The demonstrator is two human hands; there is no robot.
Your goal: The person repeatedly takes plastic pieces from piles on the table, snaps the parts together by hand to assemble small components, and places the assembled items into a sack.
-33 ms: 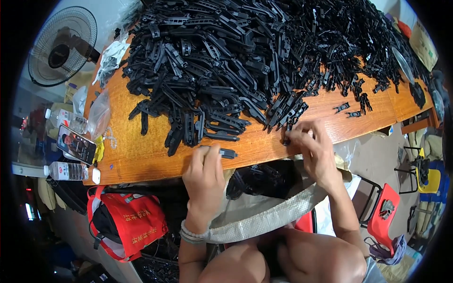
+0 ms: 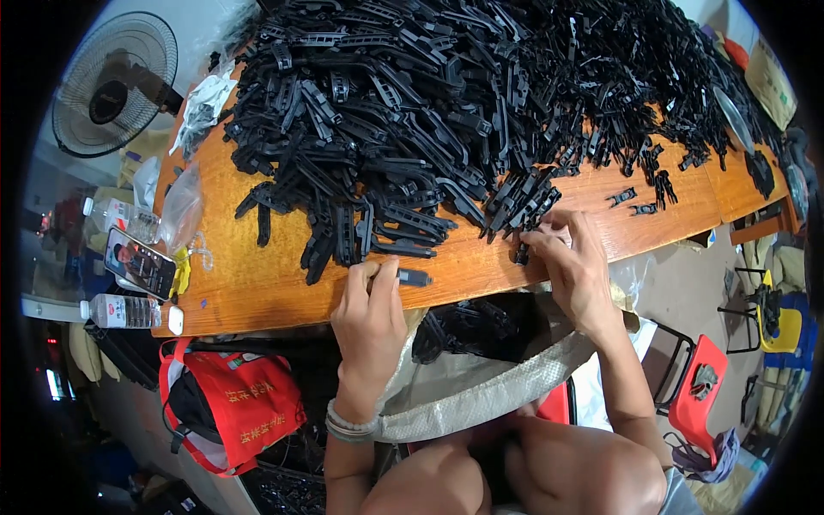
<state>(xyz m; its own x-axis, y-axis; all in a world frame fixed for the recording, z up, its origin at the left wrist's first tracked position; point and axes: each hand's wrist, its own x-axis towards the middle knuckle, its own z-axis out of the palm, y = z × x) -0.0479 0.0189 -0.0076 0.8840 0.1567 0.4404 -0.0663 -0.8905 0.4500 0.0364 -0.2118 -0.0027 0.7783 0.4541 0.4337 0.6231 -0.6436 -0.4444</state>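
Observation:
My left hand (image 2: pixel 369 313) is at the table's near edge, its fingers closed round a long black plastic part (image 2: pixel 414 277) whose end sticks out to the right. Farther right, my right hand (image 2: pixel 573 270) has its fingertips pinched on a small black plastic clip (image 2: pixel 522 252) on the wood, partly hidden by the fingers. Just beyond both hands spreads a big heap of long black plastic parts (image 2: pixel 378 129). To the right of it lies a heap of smaller black clips (image 2: pixel 601 94). Below the edge, between my forearms, a white woven sack (image 2: pixel 481 408) gapes, with black parts inside.
Two loose clips (image 2: pixel 620 197) lie right of my right hand. At the table's left are a phone (image 2: pixel 139 264), plastic bottles (image 2: pixel 129 311) and a fan (image 2: pixel 112 86). A red bag (image 2: pixel 245 408) hangs below the left edge. A red chair (image 2: pixel 697 399) stands at the right.
My right hand has shifted slightly, and more of the small clip shows at its fingertips. My left hand and the long part have barely moved.

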